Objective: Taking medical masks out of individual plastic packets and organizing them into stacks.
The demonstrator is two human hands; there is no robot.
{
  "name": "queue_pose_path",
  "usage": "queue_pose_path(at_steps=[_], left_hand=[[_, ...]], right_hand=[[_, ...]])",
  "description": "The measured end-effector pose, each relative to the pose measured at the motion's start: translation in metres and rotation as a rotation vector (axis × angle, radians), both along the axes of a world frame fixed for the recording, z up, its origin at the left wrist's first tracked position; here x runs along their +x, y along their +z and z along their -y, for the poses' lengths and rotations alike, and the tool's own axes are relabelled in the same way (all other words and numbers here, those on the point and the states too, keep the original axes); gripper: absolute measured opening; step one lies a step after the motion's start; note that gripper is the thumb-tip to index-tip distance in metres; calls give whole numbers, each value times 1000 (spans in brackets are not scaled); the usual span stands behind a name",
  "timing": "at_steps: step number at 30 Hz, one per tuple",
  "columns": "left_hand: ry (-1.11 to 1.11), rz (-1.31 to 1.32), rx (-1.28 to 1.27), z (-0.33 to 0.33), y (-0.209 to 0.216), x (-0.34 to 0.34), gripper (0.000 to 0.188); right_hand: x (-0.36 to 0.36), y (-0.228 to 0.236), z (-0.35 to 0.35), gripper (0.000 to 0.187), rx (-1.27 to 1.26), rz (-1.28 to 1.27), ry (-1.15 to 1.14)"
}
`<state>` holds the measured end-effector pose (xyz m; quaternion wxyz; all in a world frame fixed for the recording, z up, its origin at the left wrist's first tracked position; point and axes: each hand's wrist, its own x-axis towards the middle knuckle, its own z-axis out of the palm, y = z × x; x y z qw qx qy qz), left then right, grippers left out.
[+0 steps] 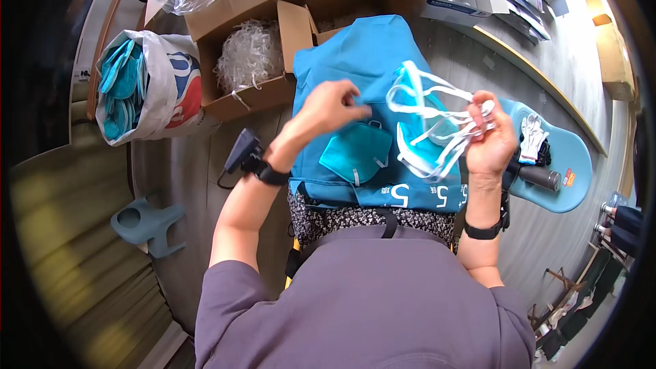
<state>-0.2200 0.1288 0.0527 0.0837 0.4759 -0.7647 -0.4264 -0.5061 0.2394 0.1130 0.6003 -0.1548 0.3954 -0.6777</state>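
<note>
My right hand [490, 131] is closed round a bunch of white straps [447, 119]. Several teal cup-shaped face masks with white rims [418, 142] dangle from these straps, left of the hand. Above the blue cloth [369, 48] spread over my lap hovers my left hand [336, 106]. Its fingers are curled and slightly blurred, with a gap between thumb and forefinger and nothing visible in it. Just below the left hand, a single teal face mask [357, 154] lies on the cloth, apart from the bunch.
At the left, a white bag [174, 89] holds several teal masks. A cardboard box [242, 99] beyond my left hand contains tangled white straps [249, 55]. To the right, a blue stool [574, 157] carries white gloves [531, 138] and a dark bottle [540, 178]. Another stool [149, 227] stands left.
</note>
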Motion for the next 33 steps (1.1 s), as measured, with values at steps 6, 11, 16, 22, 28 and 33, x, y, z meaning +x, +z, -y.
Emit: queue_pose_path(at_steps=[6, 11, 16, 22, 28, 33], left_hand=[[-209, -50, -66, -49, 20, 2, 28], [-350, -151, -292, -35, 98, -8, 21], [158, -559, -571, -26, 112, -30, 27], [467, -777, -24, -44, 80, -28, 21], [409, -883, 314, -66, 70, -39, 20], [266, -731, 320, -75, 57, -49, 18]], right_hand=[[0, 25, 5, 33, -113, -459, 29], [38, 40, 9, 24, -212, -1084, 374], [66, 34, 12, 21, -248, -1011, 300], [54, 38, 17, 27, -184, -804, 46], [55, 33, 17, 28, -146, -762, -23], [54, 25, 16, 26, -91, -699, -24]])
